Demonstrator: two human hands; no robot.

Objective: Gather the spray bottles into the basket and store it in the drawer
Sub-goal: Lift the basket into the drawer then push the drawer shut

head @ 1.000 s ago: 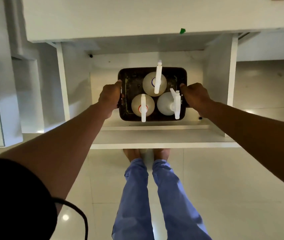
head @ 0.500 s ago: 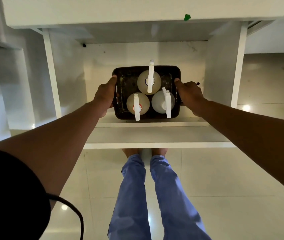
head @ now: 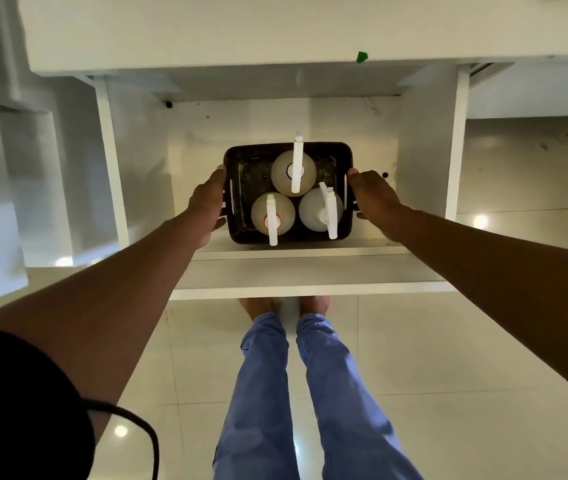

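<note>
Basket (head: 237, 188), dark, rectangular, sits inside the open white drawer (head: 310, 271), near its front edge and roughly midway between the side walls. Basket floor looks mottled, greenish marks at the back left corner.

Three spray bottles stand upright in it, seen from above:
- back bottle (head: 293, 173), yellowish body, white trigger head pointing to the drawer's back, nozzle reaching past the basket's back rim.
- front left bottle (head: 272, 214), yellowish, reddish collar, white trigger head pointing to the front, tip over the basket's front rim.
- front right bottle (head: 317, 209), paler, whitish body, trigger head also pointing to the front.
The three touch or nearly touch each other; back left corner of the basket is free.

Left hand (head: 206, 209) lies flat against the basket's left side, fingers (head: 215, 181) extended along the wall, thumb curling under near the front corner. Loose, mostly open hold; touching the side, not clenched.

Right hand (head: 374, 195) is on the basket's right side at the handle slot, fingers (head: 357, 174) bent around the rim. Whether it grips or only rests, cannot tell.

Below the drawer front: blue trouser legs (head: 310, 393) and bare feet on a pale glossy tile floor (head: 448, 358). Small green tag (head: 362, 57) on the desk edge above the drawer.
</note>
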